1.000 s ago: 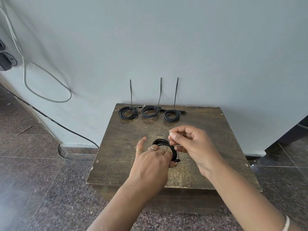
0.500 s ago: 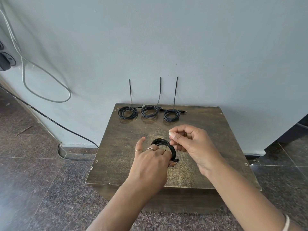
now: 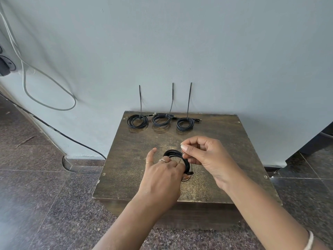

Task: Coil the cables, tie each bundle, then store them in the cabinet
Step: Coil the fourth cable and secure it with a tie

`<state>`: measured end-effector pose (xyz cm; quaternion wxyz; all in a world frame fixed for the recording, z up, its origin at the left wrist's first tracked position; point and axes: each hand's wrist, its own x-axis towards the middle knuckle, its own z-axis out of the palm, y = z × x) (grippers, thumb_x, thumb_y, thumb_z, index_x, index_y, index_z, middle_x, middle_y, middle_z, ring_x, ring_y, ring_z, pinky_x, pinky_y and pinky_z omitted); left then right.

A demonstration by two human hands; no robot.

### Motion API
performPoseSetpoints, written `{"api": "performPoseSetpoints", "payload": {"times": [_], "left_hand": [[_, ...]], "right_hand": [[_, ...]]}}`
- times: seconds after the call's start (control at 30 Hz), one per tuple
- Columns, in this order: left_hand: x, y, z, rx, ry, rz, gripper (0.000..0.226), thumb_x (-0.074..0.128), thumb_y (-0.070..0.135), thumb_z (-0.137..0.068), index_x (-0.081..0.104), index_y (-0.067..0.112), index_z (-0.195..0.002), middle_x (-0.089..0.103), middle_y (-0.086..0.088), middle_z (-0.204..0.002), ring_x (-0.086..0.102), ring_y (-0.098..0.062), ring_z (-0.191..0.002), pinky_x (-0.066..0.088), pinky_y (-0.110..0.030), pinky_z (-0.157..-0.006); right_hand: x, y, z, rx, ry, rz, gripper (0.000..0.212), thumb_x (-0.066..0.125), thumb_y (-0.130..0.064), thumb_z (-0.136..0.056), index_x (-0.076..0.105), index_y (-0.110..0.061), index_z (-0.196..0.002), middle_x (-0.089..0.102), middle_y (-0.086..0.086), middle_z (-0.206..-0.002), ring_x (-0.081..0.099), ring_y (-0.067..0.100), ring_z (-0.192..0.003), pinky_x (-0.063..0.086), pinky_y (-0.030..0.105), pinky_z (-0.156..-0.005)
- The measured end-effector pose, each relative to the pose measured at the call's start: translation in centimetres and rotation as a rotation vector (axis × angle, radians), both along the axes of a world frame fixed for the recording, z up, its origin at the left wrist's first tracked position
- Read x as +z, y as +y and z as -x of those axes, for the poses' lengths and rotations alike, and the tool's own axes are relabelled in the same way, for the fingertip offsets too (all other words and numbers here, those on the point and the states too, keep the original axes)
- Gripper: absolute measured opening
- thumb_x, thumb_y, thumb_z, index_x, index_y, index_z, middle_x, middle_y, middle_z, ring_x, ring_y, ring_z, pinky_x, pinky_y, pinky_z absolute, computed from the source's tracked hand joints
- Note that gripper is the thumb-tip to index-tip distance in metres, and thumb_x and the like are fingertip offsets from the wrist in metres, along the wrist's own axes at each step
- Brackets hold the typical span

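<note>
My left hand (image 3: pixel 162 179) grips a coiled black cable (image 3: pixel 175 153) above the middle of a brown wooden cabinet top (image 3: pixel 129 159). My right hand (image 3: pixel 203 156) pinches a thin black tie at the coil's right side. The tie's loop and a small connector show under the coil near my left thumb. At the back of the top lie three tied black coils: a left coil (image 3: pixel 137 121), a middle coil (image 3: pixel 161 119) and a right coil (image 3: pixel 185 123). Each has a long tie tail standing up against the wall.
A pale blue wall (image 3: pixel 180 51) rises right behind the cabinet. A grey cable loop (image 3: pixel 54 107) hangs from a socket at far left, and a black cord (image 3: pixel 59 132) runs down to the dark stone floor (image 3: pixel 36 204). A dark gap opens at the right edge.
Both hands stay at the coil with only slight finger shifts. The three coils at the back have not moved.
</note>
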<state>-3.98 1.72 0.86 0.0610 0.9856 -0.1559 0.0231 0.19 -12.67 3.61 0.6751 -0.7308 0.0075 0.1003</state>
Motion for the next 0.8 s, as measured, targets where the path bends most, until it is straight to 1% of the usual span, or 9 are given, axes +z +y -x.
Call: {"api": "performPoseSetpoints", "payload": {"times": [0.1, 0.27, 0.47, 0.57, 0.67, 0.73, 0.8], "left_hand": [[0.02, 0.07, -0.02, 0.007, 0.001, 0.01, 0.009, 0.046, 0.022, -0.092, 0.053, 0.027, -0.096, 0.062, 0.01, -0.091, 0.055, -0.016, -0.103, -0.001, -0.053, -0.112], [0.03, 0.03, -0.04, -0.002, 0.002, 0.01, 0.011, 0.047, 0.021, -0.091, 0.055, 0.026, -0.098, 0.063, 0.008, -0.092, 0.056, -0.017, -0.103, 0.001, -0.055, -0.112], [0.08, 0.08, -0.09, -0.002, 0.0, 0.011, 0.011, 0.047, 0.024, -0.093, 0.055, 0.025, -0.1, 0.064, 0.008, -0.093, 0.056, -0.017, -0.104, 0.001, -0.055, -0.112], [0.03, 0.05, -0.09, 0.002, -0.001, 0.002, 0.012, 0.046, 0.023, -0.093, 0.054, 0.026, -0.101, 0.064, 0.009, -0.093, 0.055, -0.016, -0.104, 0.0, -0.054, -0.112], [0.05, 0.11, -0.11, 0.011, -0.002, 0.001, 0.011, 0.045, 0.024, -0.093, 0.054, 0.026, -0.099, 0.063, 0.009, -0.095, 0.054, -0.016, -0.107, -0.002, -0.052, -0.112], [0.09, 0.11, -0.11, 0.012, -0.001, 0.005, 0.011, 0.046, 0.023, -0.093, 0.055, 0.025, -0.1, 0.064, 0.008, -0.095, 0.054, -0.016, -0.107, -0.002, -0.052, -0.112], [0.11, 0.11, -0.14, 0.014, -0.001, 0.002, 0.017, 0.046, 0.022, -0.092, 0.055, 0.025, -0.107, 0.064, 0.008, -0.1, 0.053, -0.016, -0.109, -0.002, -0.052, -0.112]], "right_hand": [[0.08, -0.07, 0.0, -0.018, 0.019, -0.043, 0.004, 0.071, -0.009, -0.083, 0.073, -0.009, -0.088, 0.072, 0.013, -0.084, 0.071, 0.014, -0.073, 0.057, 0.024, -0.066], [0.09, 0.05, 0.04, -0.002, 0.024, -0.032, 0.006, 0.072, -0.01, -0.083, 0.072, -0.009, -0.089, 0.072, 0.017, -0.087, 0.071, 0.015, -0.074, 0.057, 0.025, -0.068], [0.09, 0.02, 0.03, 0.016, 0.011, -0.001, 0.004, 0.073, -0.011, -0.083, 0.073, -0.011, -0.086, 0.072, 0.017, -0.086, 0.071, 0.013, -0.073, 0.057, 0.024, -0.067], [0.0, 0.0, 0.0, 0.021, 0.001, 0.029, 0.002, 0.073, -0.013, -0.082, 0.074, -0.014, -0.085, 0.072, 0.012, -0.081, 0.069, 0.01, -0.071, 0.056, 0.023, -0.067], [-0.09, -0.13, -0.07, 0.044, -0.029, 0.108, 0.002, 0.075, -0.017, -0.08, 0.075, -0.019, -0.082, 0.069, -0.001, -0.073, 0.063, 0.003, -0.067, 0.051, 0.014, -0.062], [-0.18, -0.19, -0.07, 0.073, -0.04, 0.147, 0.003, 0.076, -0.018, -0.079, 0.075, -0.019, -0.082, 0.067, -0.003, -0.074, 0.058, 0.0, -0.067, 0.048, 0.011, -0.062], [-0.25, -0.13, -0.05, 0.108, -0.046, 0.191, 0.002, 0.076, -0.018, -0.079, 0.075, -0.019, -0.081, 0.067, -0.002, -0.077, 0.056, -0.001, -0.067, 0.048, 0.011, -0.063]]}}
